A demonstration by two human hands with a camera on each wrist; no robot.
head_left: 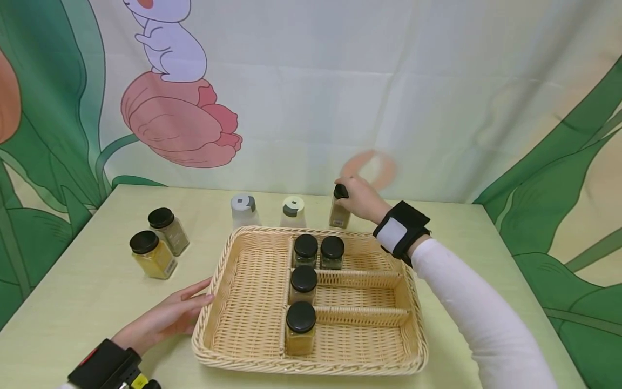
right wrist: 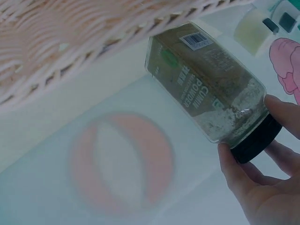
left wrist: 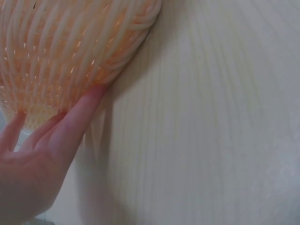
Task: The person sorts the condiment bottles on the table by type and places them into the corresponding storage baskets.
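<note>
My right hand (head_left: 362,198) grips a square jar by its black lid behind the basket's back rim. In the right wrist view, the jar (right wrist: 206,84) reads "CUMIN POWDER" and holds brown powder, with thumb and fingers around its lid end. My left hand (head_left: 172,313) touches the left side of the wicker basket (head_left: 248,308) with extended fingers; the left wrist view shows the fingertips (left wrist: 98,90) against the weave. Several black-lidded jars stand inside the basket along its divider: two in the back compartment, one jar (head_left: 303,283) in the middle, one yellowish-brown jar (head_left: 300,329) in front.
On the table's left stand a yellow jar (head_left: 154,258) and a grey-brown jar (head_left: 170,232), both black-lidded. Two bottles, one with a white cap (head_left: 244,208) and one with a cream cap (head_left: 293,208), stand behind the basket. A printed curtain (head_left: 301,108) hangs along the table's back edge.
</note>
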